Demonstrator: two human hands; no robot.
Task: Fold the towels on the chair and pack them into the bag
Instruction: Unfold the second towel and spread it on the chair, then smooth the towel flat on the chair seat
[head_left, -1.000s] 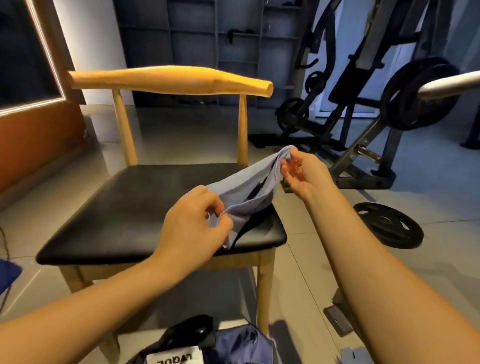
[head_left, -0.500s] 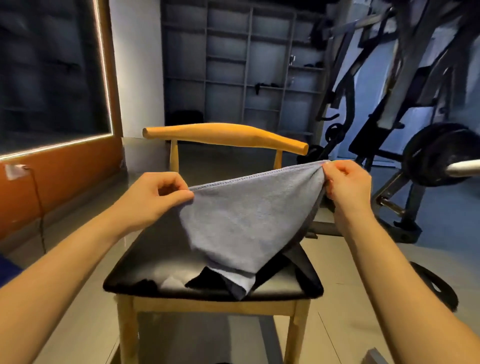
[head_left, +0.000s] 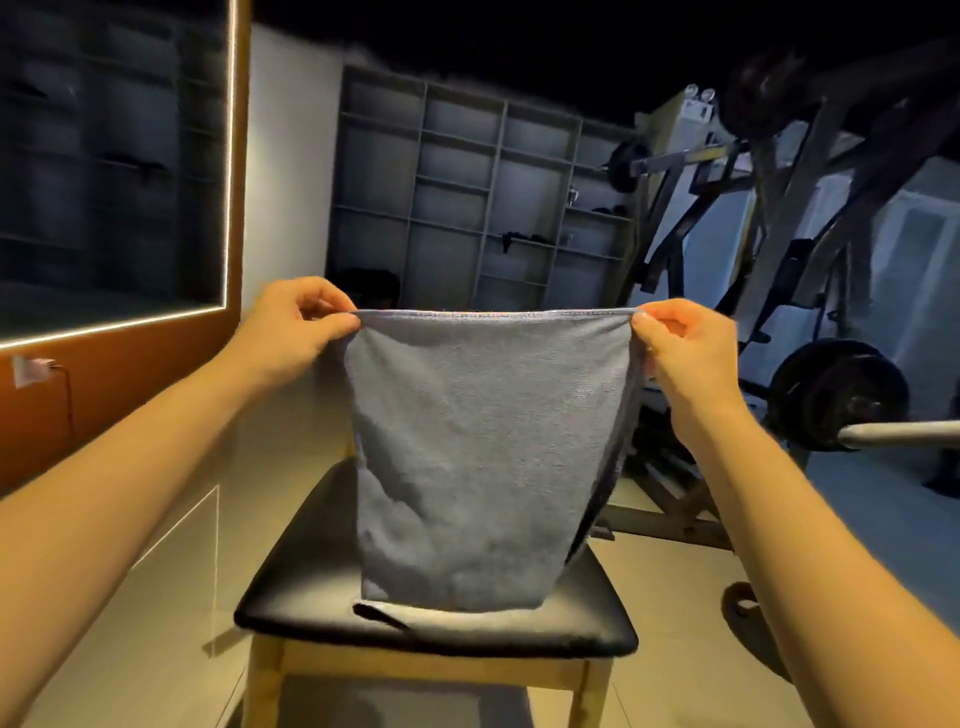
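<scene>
A grey towel (head_left: 483, 457) hangs spread out in the air above the black seat of a wooden chair (head_left: 597, 618), its top edge pulled straight and level between two hands. The left hand (head_left: 298, 325) pinches the top left corner between thumb and curled fingers; the right hand (head_left: 685, 345) pinches the top right corner the same way. The towel's bottom edge hangs just over the seat, where a dark strip (head_left: 382, 616) lies. Behind stand grey shelves (head_left: 467, 192) and a barbell (head_left: 852, 410).

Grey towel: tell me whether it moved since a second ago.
Yes. The grey towel rose off the chair seat and hangs spread between left hand and right hand.
</scene>
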